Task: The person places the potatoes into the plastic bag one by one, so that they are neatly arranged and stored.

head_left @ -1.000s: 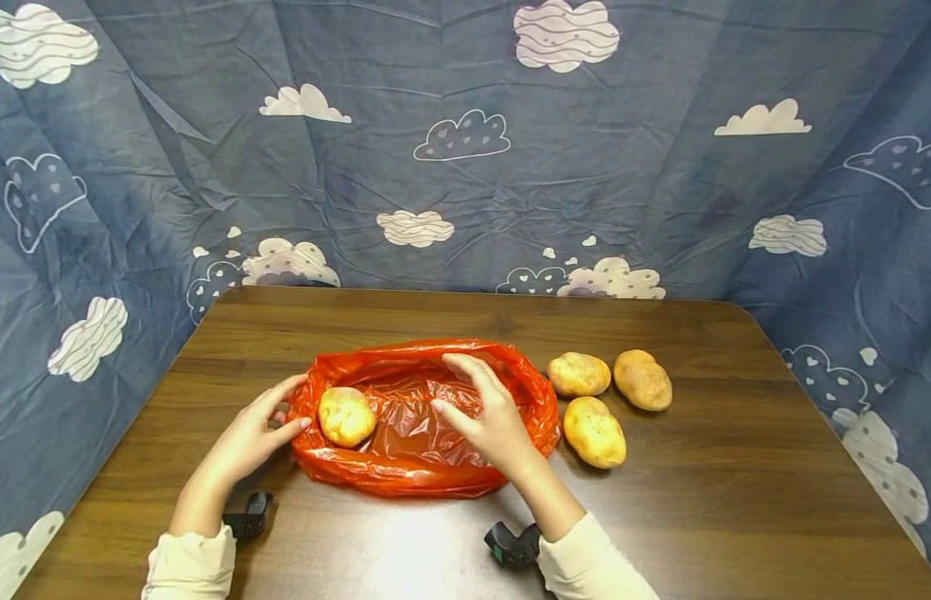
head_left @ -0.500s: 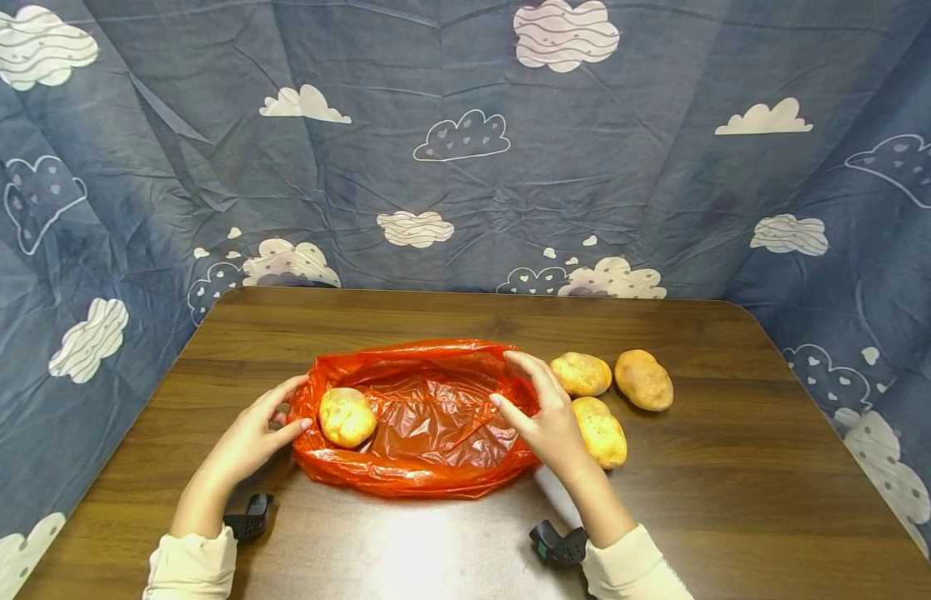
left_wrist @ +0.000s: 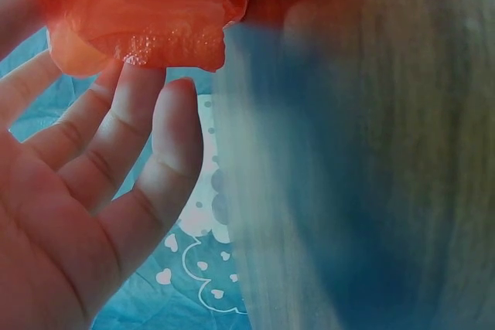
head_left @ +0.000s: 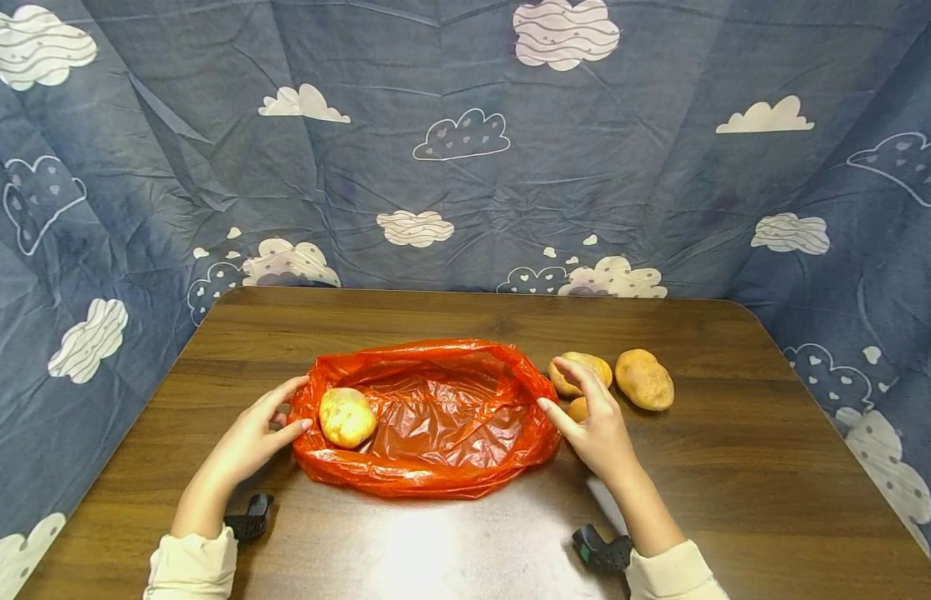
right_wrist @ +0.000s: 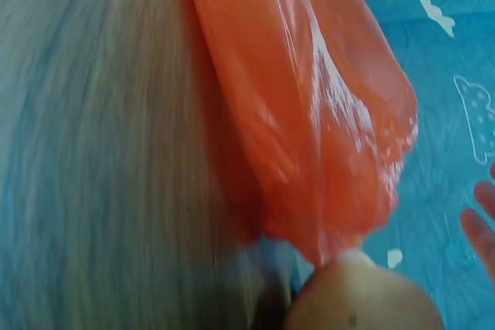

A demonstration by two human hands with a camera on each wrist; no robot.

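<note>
A red plastic bag lies on the table with its mouth spread wide, a yellow potato inside at its left end. My left hand rests its fingertips at the bag's left rim, thumb and fingers apart; the left wrist view shows these fingers loosely bent against the plastic. To the right of the bag, my right hand, spread and holding nothing, hangs over a potato that it mostly hides. Beyond its fingertips lies another potato. The right wrist view has the bag's outer side close by.
A third loose potato lies farther right. The brown wooden table ends at a blue cloud-patterned curtain behind and at both sides. Black wrist mounts stick out inward from the forearms.
My right hand has moved right, from above the bag's inside, past its right rim, to over the loose potatoes. My left hand, the bag and the potato in it stay put.
</note>
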